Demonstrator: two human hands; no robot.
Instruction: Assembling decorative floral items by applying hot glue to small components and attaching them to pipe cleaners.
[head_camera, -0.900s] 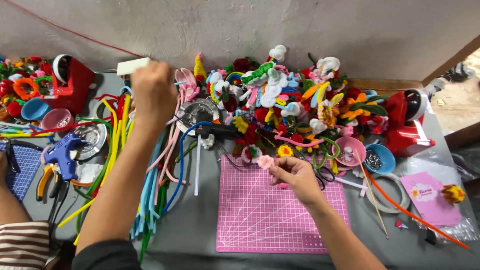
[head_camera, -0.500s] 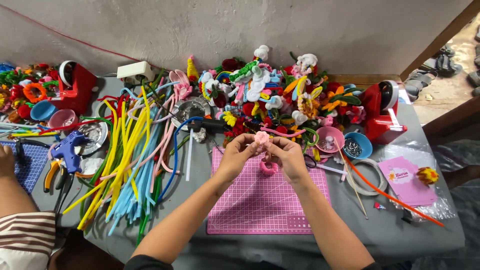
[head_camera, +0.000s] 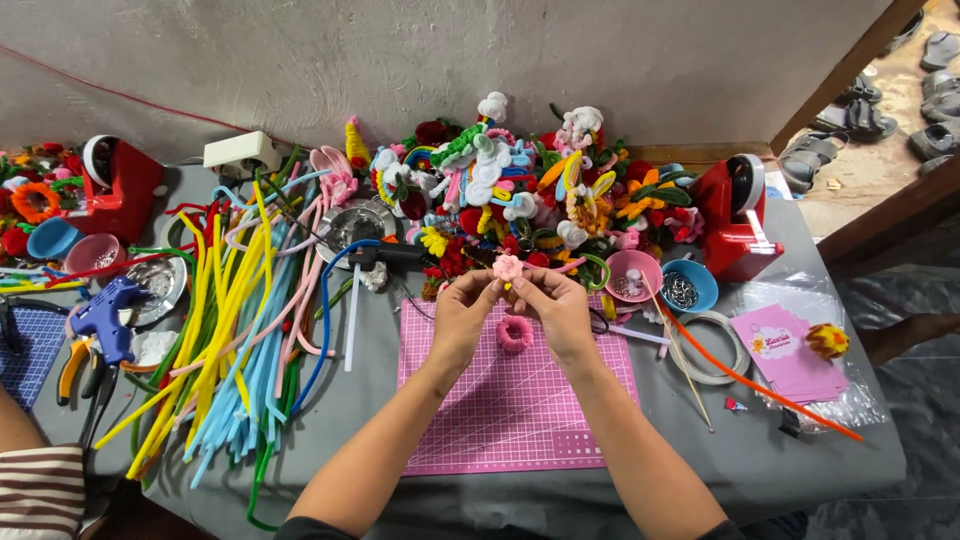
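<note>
Taking the pink cutting mat (head_camera: 515, 400) as the landmark on the grey bench (head_camera: 760, 460): far to its left lie a blue glue gun (head_camera: 105, 318) and orange-handled pliers (head_camera: 72, 368), set off to the side within an arm's sweep. Nearer the mat, just to its left, a loose sheaf of long pipe cleaners (head_camera: 215, 340) in yellow, blue, pink and green runs roughly from the near edge toward the wall, fanned so that single stems can be drawn out. Above the mat's far edge the left hand (head_camera: 462, 318) and right hand (head_camera: 556, 312) meet, fingers closed in a pinch from both sides on a small pink fuzzy flower (head_camera: 508, 267); it is held up off the mat, probably so both thumbs can work it freely. The flower is round, so no long axis is clear; its face seems turned up toward the camera, and whether a stem hangs below is hidden by the fingers. Directly under the hands, on the mat, rests a pink fuzzy ring (head_camera: 515, 333), lying flat with its hole upward. Behind the mat is a heap of finished pipe-cleaner flowers (head_camera: 520, 195), piled against the wall. To the mat's right stand a pink bowl (head_camera: 634, 273) and a blue bowl (head_camera: 689, 287) of small parts, then a red tape dispenser (head_camera: 738, 222).
</note>
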